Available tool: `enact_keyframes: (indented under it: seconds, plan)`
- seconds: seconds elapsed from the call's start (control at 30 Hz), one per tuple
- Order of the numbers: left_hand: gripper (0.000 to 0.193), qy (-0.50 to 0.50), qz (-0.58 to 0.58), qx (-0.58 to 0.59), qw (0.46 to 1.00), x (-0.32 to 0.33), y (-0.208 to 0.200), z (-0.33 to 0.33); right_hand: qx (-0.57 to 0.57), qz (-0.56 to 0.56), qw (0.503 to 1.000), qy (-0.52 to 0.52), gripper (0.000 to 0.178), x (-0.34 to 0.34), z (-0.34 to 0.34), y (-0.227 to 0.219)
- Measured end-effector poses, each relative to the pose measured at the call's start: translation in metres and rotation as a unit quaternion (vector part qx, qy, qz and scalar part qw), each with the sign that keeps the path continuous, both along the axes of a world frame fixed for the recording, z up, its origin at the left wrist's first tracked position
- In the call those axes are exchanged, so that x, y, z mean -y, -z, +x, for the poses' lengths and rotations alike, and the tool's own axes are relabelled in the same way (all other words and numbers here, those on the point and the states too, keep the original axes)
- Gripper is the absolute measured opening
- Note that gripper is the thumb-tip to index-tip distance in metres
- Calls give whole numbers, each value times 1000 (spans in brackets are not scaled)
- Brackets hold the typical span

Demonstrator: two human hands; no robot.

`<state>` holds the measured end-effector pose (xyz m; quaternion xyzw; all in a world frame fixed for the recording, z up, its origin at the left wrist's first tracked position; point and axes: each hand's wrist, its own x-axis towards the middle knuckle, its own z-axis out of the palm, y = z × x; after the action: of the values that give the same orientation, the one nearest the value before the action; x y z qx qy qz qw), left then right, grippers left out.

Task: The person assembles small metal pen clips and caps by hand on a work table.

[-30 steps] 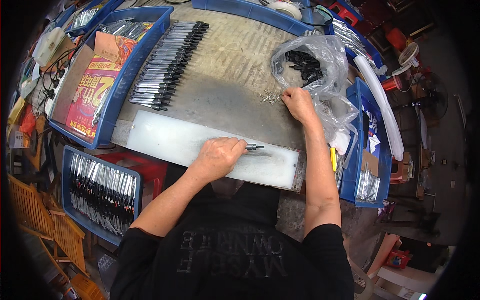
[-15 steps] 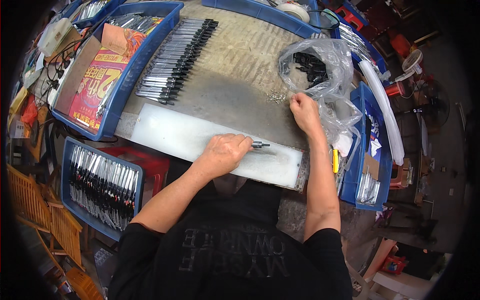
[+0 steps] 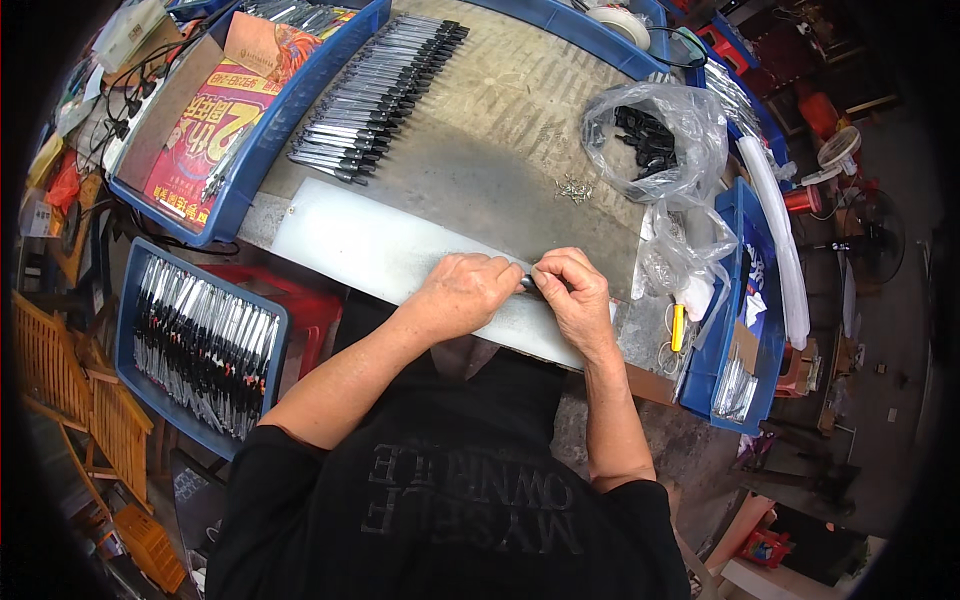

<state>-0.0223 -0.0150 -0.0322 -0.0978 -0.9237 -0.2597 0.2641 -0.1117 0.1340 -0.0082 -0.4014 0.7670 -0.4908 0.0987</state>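
My left hand (image 3: 465, 295) is closed around a pen with a dark end (image 3: 527, 282), low over the white board (image 3: 350, 232). At that end my right hand (image 3: 575, 295) is pinched, thumb and fingers meeting the pen's tip; whatever small piece lies between them is hidden. Beyond the hands lies a small pile of tiny metal pieces (image 3: 573, 189). To its right, a clear plastic bag (image 3: 697, 165) lies open with black parts (image 3: 645, 140) inside. Many pens (image 3: 375, 110) with clear barrels and black ends are lined up in a slanting row at the far left of the table.
A blue tray (image 3: 232, 200) with printed card stands left of the table; a lower blue tray (image 3: 280, 385) full of pens sits by a red stool (image 3: 318, 310). At right are a yellow-handled tool (image 3: 678, 328) and another blue tray (image 3: 700, 395). A blue tray edge (image 3: 560, 32) borders the back.
My right hand has come from beside the metal pile down and left to the pen's tip. My left hand keeps its hold on the pen. The whole view has shifted slightly.
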Motion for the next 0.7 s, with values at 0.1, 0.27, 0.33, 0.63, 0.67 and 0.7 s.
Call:
enact_keyframes:
  seconds: [0.1,0.27,0.33,0.63,0.67,0.7]
  plan:
    - [12,2,3,3,1000,1,0,1,-15,-2,1000,8,5,-1,1,3]
    - [12,7,6,9,1000,1,1,1,7,3,1000,24,5,-4,3,1]
    - [12,9,5,7,1000,1,3,1,-5,0,1000,26,5,-4,3,1]
    - [13,13,-4,8,1000,1,2,1,-48,4,998,30,5,-6,5,-2]
    - [13,11,-11,6,1000,1,2,1,-48,4,998,31,5,-6,5,-2]
    - [13,11,-11,7,1000,0,2,1,-72,4,997,31,7,-5,5,-2]
